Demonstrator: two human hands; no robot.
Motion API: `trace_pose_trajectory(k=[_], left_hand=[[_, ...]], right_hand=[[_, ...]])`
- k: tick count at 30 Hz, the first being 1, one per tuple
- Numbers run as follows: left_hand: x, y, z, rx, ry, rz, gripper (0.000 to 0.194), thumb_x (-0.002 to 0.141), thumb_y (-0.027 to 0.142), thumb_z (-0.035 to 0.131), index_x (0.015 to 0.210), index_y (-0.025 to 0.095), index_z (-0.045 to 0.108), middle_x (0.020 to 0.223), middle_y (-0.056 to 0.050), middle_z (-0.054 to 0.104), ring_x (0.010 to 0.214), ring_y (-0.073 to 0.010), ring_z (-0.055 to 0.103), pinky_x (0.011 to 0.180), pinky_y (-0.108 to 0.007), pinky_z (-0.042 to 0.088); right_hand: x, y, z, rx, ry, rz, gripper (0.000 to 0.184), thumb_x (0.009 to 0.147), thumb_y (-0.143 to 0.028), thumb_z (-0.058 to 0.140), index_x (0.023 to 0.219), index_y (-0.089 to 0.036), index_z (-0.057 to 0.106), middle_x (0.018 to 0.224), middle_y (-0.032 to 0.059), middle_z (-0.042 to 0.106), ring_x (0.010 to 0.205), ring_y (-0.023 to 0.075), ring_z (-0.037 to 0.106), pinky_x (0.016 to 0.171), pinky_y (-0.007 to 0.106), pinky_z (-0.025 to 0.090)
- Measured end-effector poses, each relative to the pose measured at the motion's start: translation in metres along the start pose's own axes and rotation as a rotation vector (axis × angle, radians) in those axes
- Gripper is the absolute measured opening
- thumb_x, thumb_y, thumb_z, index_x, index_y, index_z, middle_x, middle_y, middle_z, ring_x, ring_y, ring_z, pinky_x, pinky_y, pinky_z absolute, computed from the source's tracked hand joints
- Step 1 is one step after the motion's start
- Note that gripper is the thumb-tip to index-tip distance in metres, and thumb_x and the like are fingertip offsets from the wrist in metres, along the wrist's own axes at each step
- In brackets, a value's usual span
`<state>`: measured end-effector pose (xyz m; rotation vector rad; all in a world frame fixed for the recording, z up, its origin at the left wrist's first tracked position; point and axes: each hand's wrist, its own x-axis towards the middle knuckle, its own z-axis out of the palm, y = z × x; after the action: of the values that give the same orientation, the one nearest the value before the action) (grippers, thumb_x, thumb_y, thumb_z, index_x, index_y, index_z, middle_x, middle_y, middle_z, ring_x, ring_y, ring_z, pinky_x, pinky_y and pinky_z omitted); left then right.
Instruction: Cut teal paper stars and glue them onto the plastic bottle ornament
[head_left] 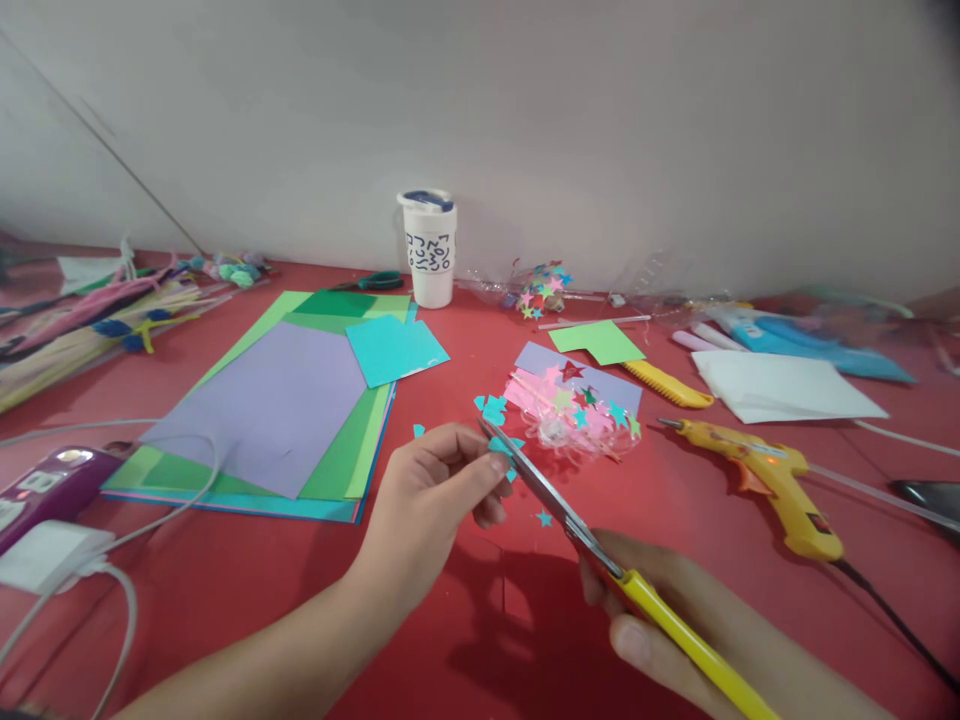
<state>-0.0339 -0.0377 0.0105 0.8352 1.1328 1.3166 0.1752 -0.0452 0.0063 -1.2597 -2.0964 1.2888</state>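
Between its thumb and fingers, my left hand pinches a small piece of turquoise paper. My right hand is closed around scissors with long metal blades and yellow handles. The blade tips lie against the turquoise piece, close to my left fingertips. Just beyond them, turquoise paper scraps lie on the red table. A small turquoise star rests below the blades. Beside the scissors is a pile of pink paper, shredded clear plastic and coloured paper stars.
Stacked coloured sheets lie at left, near a purple power strip and a white charger with cables. A white cup stands by the wall. To the right are a yellow glue gun, a yellow cutter and folded white paper.
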Motion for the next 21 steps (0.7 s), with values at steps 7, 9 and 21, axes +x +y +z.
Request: trace_pose_trajectory(k=[7, 9, 21], left_hand=[[0.001, 0.003, -0.001, 0.057, -0.019, -0.006, 0.017, 0.071, 0.022, 0.067, 0.058, 0.016, 0.058, 0.052, 0.003, 0.059, 0.044, -0.0062, 0.052, 0.047, -0.018, 0.042], [0.001, 0.001, -0.001, 0.045, -0.023, -0.009, 0.017, 0.072, 0.022, 0.067, 0.059, 0.016, 0.058, 0.053, 0.003, 0.060, 0.044, -0.0061, 0.052, 0.047, -0.017, 0.042], [0.001, -0.003, -0.001, -0.075, -0.046, -0.034, 0.016, 0.075, 0.019, 0.066, 0.061, 0.016, 0.058, 0.054, 0.004, 0.061, 0.045, -0.0062, 0.053, 0.047, -0.018, 0.043]], right_hand=[[0.004, 0.002, 0.005, 0.014, 0.006, 0.041, 0.055, 0.079, -0.076, 0.043, 0.065, -0.023, 0.048, 0.056, -0.0017, 0.046, 0.051, 0.0144, 0.045, 0.042, 0.023, 0.036], [0.006, 0.002, 0.008, 0.040, -0.013, 0.052, 0.056, 0.078, -0.076, 0.045, 0.062, -0.023, 0.045, 0.052, -0.0032, 0.043, 0.048, 0.0132, 0.042, 0.041, 0.023, 0.034], [0.003, -0.008, 0.013, -0.012, 0.023, 0.060, 0.053, 0.084, -0.073, 0.036, 0.063, -0.024, 0.043, 0.054, -0.0013, 0.043, 0.052, 0.0174, 0.046, 0.046, 0.026, 0.035]])
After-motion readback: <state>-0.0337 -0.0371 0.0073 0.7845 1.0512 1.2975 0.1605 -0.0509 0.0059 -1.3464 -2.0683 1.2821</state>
